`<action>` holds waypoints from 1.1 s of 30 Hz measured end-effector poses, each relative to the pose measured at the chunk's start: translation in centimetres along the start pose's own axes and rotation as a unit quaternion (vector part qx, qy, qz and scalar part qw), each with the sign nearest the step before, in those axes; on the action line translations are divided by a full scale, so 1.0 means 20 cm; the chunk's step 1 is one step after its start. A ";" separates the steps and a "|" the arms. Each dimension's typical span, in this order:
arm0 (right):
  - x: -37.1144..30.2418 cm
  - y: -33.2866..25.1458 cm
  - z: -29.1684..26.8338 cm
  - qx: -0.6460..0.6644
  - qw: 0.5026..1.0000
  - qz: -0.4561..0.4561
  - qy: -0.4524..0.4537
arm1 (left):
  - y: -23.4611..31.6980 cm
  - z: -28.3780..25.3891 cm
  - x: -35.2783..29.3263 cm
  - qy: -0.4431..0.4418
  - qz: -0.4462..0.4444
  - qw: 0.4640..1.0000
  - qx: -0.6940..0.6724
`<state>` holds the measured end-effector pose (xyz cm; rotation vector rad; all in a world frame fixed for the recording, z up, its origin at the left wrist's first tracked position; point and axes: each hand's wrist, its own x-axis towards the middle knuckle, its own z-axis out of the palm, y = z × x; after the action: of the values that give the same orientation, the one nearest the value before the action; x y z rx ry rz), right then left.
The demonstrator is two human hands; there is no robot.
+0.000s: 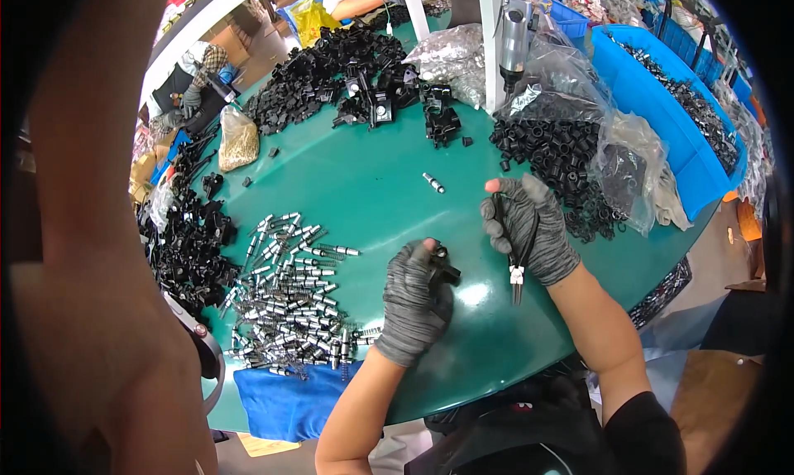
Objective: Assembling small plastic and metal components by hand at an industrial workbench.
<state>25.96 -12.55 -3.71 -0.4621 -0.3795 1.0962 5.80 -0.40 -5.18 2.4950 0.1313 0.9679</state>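
Left hand point(411, 299): grey knit glove, fingers curled around a small black plastic part point(442, 270), pressing it down on the green table point(364, 185) near the front edge.

Right hand point(527, 227): grey knit glove, closed around a pair of pliers point(514, 256) with black handles, whose tip hangs down toward the table; index finger stretched out. The hand sits just right of the black part, not touching it.

Loose on the table: one single metal pin point(433, 183) lying alone at the centre, well apart from both hands; a wide heap of metal pins with springs point(294, 297) to the left of the left hand; a blue cloth point(285, 400) at the front edge beneath that heap.

Containers and contents:
- Clear plastic bag point(579, 86), open, spilling small black rings point(550, 156) onto the table just beyond the right hand.
- Blue bin point(662, 127), far right, holding dark small parts along its length.
- Small clear bag of brass-coloured pieces point(238, 140), far left, upright.
- Silvery bag point(451, 55), at the back, contents not discernible.

Unboxed stock: piles of black plastic housings point(331, 65) at the back and along the left rim.
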 end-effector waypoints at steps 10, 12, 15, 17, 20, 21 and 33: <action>0.02 0.00 -0.02 0.003 1.000 0.000 -0.022 | 0.06 0.00 0.07 -0.055 -0.148 0.986 0.056; 0.02 0.00 -0.02 0.007 0.999 -0.014 -0.035 | 0.09 0.04 0.02 -0.026 -0.134 0.990 0.039; 0.02 0.00 -0.03 0.000 0.999 -0.021 -0.048 | 0.15 0.06 -0.02 -0.038 -0.028 0.999 0.006; 0.00 0.00 -0.01 -0.041 0.999 -0.023 0.000 | 0.12 0.10 -0.06 -0.037 -0.013 0.999 -0.013; 0.00 -0.05 0.07 -0.094 0.994 0.015 0.046 | 0.12 0.12 -0.08 -0.024 -0.009 0.997 -0.075; 0.02 -0.06 0.11 -0.096 0.994 0.018 0.044 | 0.12 0.12 -0.08 -0.015 -0.016 0.993 -0.113; 0.69 0.58 0.54 -0.886 0.388 0.123 -0.224 | 0.11 0.10 -0.12 -0.207 -0.180 0.953 -0.131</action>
<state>17.32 6.19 0.11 -2.2019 -2.1038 0.5895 5.16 -3.76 -7.04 2.2599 0.2899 0.2839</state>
